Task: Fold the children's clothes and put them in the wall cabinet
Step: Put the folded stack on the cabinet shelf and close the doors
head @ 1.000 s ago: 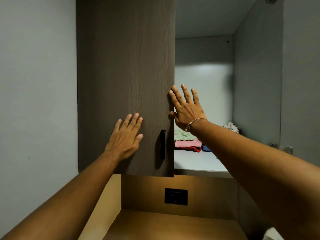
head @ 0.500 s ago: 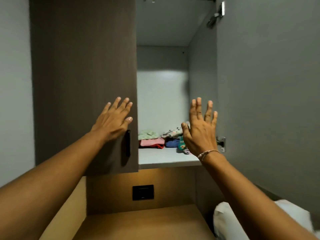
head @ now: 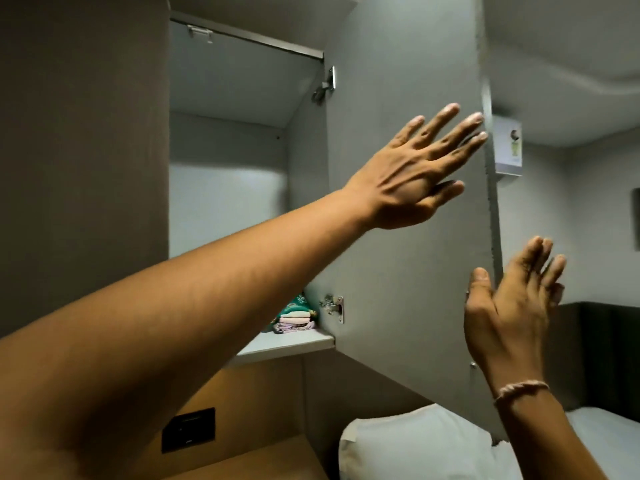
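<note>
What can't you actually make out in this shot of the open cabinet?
Head view only:
- Folded clothes: mostly hidden behind the left forearm; only one small stack shows.
- Right hand: motion-blurred; whether it touches the open cabinet door is unclear.
- Left hand: contact with the door can't be told.
- Label on the white box: too small to read.

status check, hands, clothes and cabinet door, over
Left hand open, flat by the open door. Right hand open at the door's outer edge, holding nothing. Folded clothes stacked on the cabinet shelf. Nothing blocking the door.
</note>
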`<act>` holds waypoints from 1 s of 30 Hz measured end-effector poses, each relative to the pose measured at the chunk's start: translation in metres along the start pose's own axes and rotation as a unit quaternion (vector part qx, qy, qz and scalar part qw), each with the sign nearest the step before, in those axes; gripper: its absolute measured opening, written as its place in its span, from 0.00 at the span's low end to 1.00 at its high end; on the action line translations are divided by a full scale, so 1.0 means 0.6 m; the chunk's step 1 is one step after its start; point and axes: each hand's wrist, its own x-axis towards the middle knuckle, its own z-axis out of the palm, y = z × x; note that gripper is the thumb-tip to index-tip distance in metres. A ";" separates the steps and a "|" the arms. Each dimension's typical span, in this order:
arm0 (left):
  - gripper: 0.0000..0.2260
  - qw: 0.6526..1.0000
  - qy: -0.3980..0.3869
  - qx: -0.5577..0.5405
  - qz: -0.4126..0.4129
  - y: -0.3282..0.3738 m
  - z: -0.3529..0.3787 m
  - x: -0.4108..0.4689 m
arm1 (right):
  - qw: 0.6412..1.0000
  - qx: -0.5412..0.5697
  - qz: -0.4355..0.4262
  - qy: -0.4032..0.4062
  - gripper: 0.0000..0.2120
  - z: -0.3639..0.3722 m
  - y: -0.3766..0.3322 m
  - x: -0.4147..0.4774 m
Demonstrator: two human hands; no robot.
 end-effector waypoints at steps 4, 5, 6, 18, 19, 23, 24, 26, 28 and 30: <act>0.27 0.999 -0.009 0.033 0.022 0.028 0.000 0.065 | 0.997 0.038 0.011 -0.061 0.35 0.006 0.006 0.002; 0.27 0.999 -0.021 0.041 0.021 0.030 0.003 0.071 | 0.996 0.057 0.015 -0.060 0.35 0.005 0.002 -0.001; 0.26 0.998 -0.036 0.046 0.019 0.030 0.007 0.072 | 0.995 0.075 0.020 -0.058 0.35 0.002 -0.004 -0.005; 0.25 0.998 0.003 0.055 -0.014 -0.063 -0.076 -0.129 | 0.974 0.205 -0.071 -0.071 0.29 0.013 -0.147 -0.127; 0.25 0.998 0.010 0.059 -0.026 -0.075 -0.084 -0.158 | 0.967 0.224 -0.096 -0.077 0.28 0.026 -0.163 -0.140; 0.25 0.991 -0.003 0.093 -0.099 -0.128 -0.109 -0.289 | 0.929 0.279 -0.191 -0.148 0.25 0.108 -0.221 -0.179; 0.25 0.987 -0.017 0.104 -0.121 -0.141 -0.110 -0.321 | 0.922 0.273 -0.211 -0.176 0.25 0.134 -0.227 -0.181; 0.25 0.975 -0.063 0.127 -0.171 -0.168 -0.109 -0.384 | 0.910 0.234 -0.242 -0.241 0.24 0.196 -0.238 -0.174; 0.26 0.956 -0.114 0.147 -0.226 -0.192 -0.099 -0.441 | 0.899 0.158 -0.276 -0.302 0.24 0.265 -0.244 -0.153; 0.27 0.932 -0.156 0.148 -0.291 -0.208 -0.078 -0.495 | 0.882 0.075 -0.323 -0.334 0.26 0.330 -0.243 -0.131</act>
